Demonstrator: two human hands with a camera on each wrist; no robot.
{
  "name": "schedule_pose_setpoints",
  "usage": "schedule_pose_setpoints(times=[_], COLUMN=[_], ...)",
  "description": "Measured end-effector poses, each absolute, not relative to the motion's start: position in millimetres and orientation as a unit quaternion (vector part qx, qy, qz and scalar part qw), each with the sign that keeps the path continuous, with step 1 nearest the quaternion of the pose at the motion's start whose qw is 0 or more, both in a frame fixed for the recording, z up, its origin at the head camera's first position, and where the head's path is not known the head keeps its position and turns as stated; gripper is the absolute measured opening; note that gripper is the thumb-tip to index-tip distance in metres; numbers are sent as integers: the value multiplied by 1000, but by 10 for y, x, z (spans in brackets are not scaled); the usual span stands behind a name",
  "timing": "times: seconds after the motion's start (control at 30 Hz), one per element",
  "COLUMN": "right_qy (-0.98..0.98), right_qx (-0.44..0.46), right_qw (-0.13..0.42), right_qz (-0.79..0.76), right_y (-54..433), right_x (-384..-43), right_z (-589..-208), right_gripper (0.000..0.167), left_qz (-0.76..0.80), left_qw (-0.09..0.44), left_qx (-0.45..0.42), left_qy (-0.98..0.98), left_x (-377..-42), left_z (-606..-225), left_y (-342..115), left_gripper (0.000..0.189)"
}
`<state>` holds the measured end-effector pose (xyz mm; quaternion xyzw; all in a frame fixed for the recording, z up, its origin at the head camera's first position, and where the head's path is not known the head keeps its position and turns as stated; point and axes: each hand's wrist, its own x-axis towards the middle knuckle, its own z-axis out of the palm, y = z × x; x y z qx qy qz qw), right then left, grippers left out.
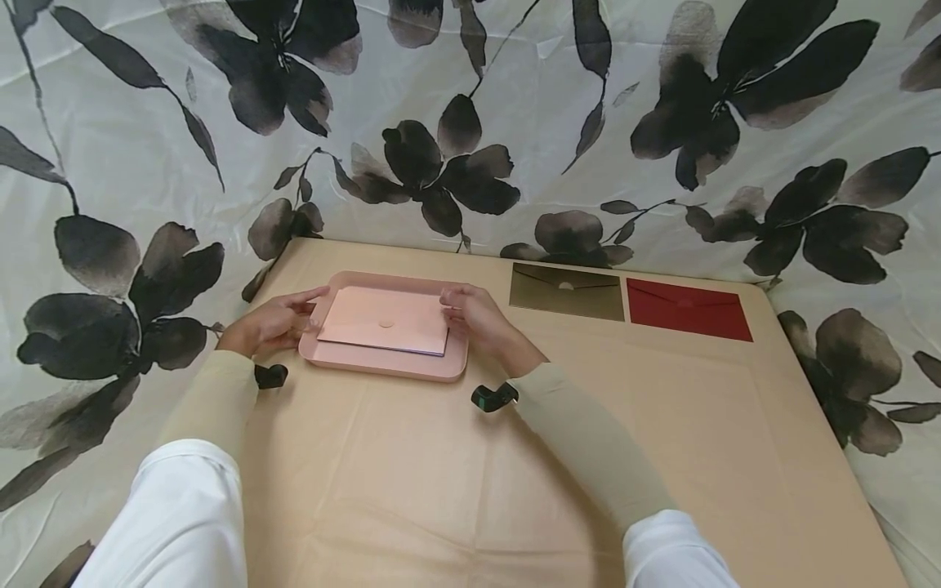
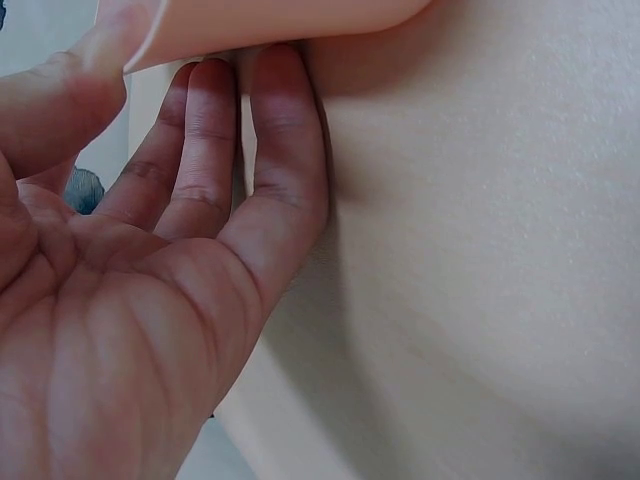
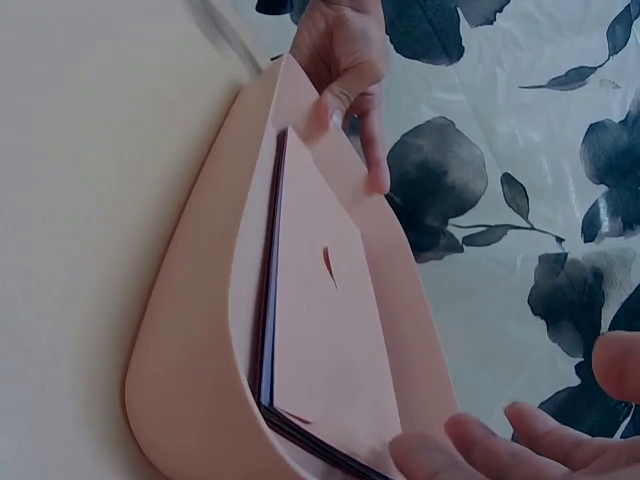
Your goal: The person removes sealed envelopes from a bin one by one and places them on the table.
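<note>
A pink tray [image 1: 345, 359] with a raised rim holds a stack of envelopes, the top one a light pink envelope [image 1: 385, 318]. Dark edges of others show beneath it in the right wrist view. My left hand [image 1: 268, 327] holds the tray's left end, its thumb over the rim and its fingers [image 2: 285, 130] under the tray's outer side. At the right end, my right hand [image 1: 481, 322] is by the envelope stack, thumb and fingers apart. Its fingertips [image 3: 470, 430] are close to the stack's near corner; whether they touch it I cannot tell.
To the right of the tray, a gold-brown envelope [image 1: 566, 298] and a red envelope [image 1: 687, 310] lie side by side along the back edge of the beige table [image 1: 412, 482]. A white cloth [image 1: 544, 98] with dark flowers hangs behind.
</note>
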<state>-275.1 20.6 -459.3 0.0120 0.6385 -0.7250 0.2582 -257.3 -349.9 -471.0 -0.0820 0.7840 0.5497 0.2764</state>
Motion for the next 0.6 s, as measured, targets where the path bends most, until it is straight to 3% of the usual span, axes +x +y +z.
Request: schedule_pose_setpoints(times=[0.33, 0.6], right_qy=[613, 540], right_qx=[22, 66], right_qw=[271, 284], right_qz=[-742, -789], right_y=[140, 115], right_x=[-2717, -2685], right_z=[-4591, -4591], right_gripper=[65, 69], left_qz=[552, 546], left_qw=[277, 277], left_qx=[-86, -84], left_qy=[782, 787], left_x=[-2576, -2591], left_z=[-4692, -4729], left_y=[-3505, -3514], left_gripper=[87, 87])
